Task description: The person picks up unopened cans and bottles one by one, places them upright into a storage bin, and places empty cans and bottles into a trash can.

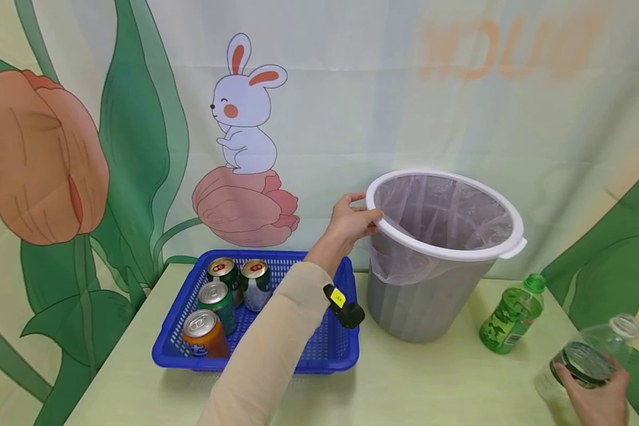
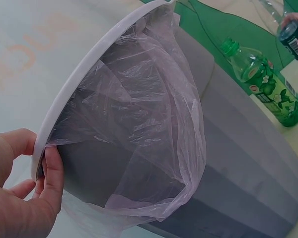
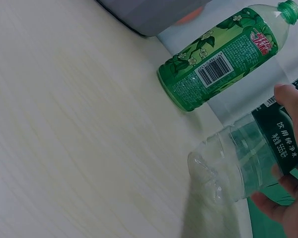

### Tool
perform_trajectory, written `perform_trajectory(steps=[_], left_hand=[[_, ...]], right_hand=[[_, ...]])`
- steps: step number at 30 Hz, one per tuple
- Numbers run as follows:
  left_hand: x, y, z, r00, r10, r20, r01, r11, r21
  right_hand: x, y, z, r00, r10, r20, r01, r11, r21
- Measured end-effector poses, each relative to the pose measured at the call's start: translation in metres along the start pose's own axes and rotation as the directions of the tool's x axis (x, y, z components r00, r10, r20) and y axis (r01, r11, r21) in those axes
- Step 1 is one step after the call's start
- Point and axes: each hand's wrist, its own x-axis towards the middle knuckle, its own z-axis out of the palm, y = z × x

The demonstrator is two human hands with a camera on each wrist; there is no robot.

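My left hand (image 1: 350, 223) grips the white rim (image 2: 64, 89) of a grey trash bin (image 1: 420, 302), thumb on one side and fingers on the other. A thin, see-through pinkish bag (image 2: 139, 99) lines the bin and folds over its edge. At the far right, my right hand (image 1: 599, 393) holds a clear plastic water bottle (image 3: 226, 161) around its dark green label, the bottle tilted with its base close over the table. Between bin and right hand stands a green drink bottle (image 1: 513, 313) with a green cap and a flowered label.
Left of the bin, a blue plastic basket (image 1: 162, 349) holds several drink cans, including an orange can (image 1: 205, 334) at the front and a green can (image 1: 216, 305). My left forearm passes over the basket. A printed curtain (image 1: 319, 118) hangs behind the pale table (image 1: 431, 384).
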Motion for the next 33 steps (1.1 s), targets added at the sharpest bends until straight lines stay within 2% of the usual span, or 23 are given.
perform_trajectory(steps=[11,25,29,33], left_hand=[[0.001,-0.001,0.0,1.0,0.004,0.004,-0.004,1.0,-0.007],[0.002,0.0,0.0,1.0,0.005,0.003,-0.005,1.0,-0.008],[0.002,0.0,0.0,1.0,0.004,0.0,-0.004,1.0,-0.005],[0.002,-0.001,0.001,1.0,0.004,0.0,-0.004,1.0,-0.002]], right_hand=[[0.009,0.001,-0.004,1.0,-0.019,-0.017,0.018,0.999,-0.03],[0.008,-0.007,-0.012,0.996,-0.081,-0.027,0.078,0.993,-0.093],[-0.004,-0.025,-0.02,0.993,-0.111,-0.029,0.107,0.989,-0.107],[-0.033,-0.062,-0.036,0.988,-0.156,-0.019,0.154,0.985,-0.082]])
